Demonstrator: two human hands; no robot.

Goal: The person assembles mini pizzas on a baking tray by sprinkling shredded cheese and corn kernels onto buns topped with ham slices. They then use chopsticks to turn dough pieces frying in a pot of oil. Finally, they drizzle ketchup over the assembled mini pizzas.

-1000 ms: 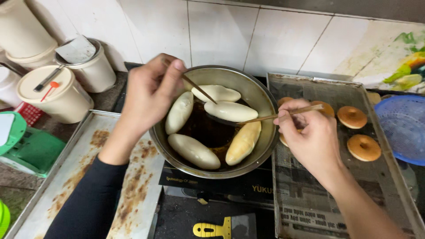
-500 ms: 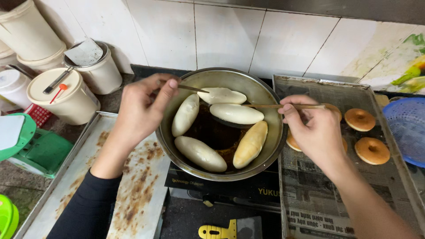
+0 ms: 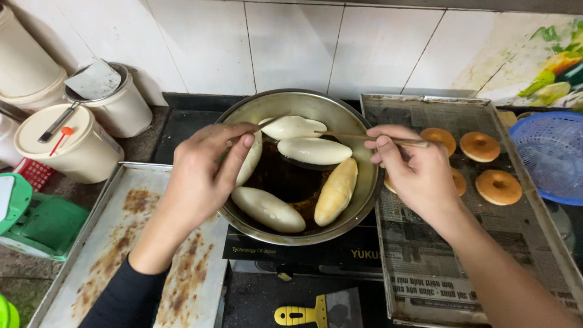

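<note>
A metal pan point(image 3: 364, 200) of dark oil sits on a black stove point(image 3: 303, 255). Several long dough pieces float in it, most pale point(image 3: 314, 150), one golden point(image 3: 336, 192). My left hand point(image 3: 203, 173) hovers over the pan's left side and grips a thin wooden stick point(image 3: 267, 124) whose tip touches the far pale piece point(image 3: 291, 127). My right hand point(image 3: 413, 173) is at the pan's right rim, holding another wooden stick point(image 3: 364, 137) that reaches across to the same far pieces.
A tray lined with newspaper point(image 3: 437, 267) on the right carries several fried golden rings point(image 3: 498, 186). A blue basket point(image 3: 549, 155) stands far right. An empty greasy metal tray point(image 3: 115, 243) lies left, with white lidded buckets point(image 3: 67, 146) behind it. A yellow scraper point(image 3: 300, 315) lies in front.
Both hands have moved lower in the view, and the sticks' tips have come together on the far pale dough piece. The view has shifted slightly.
</note>
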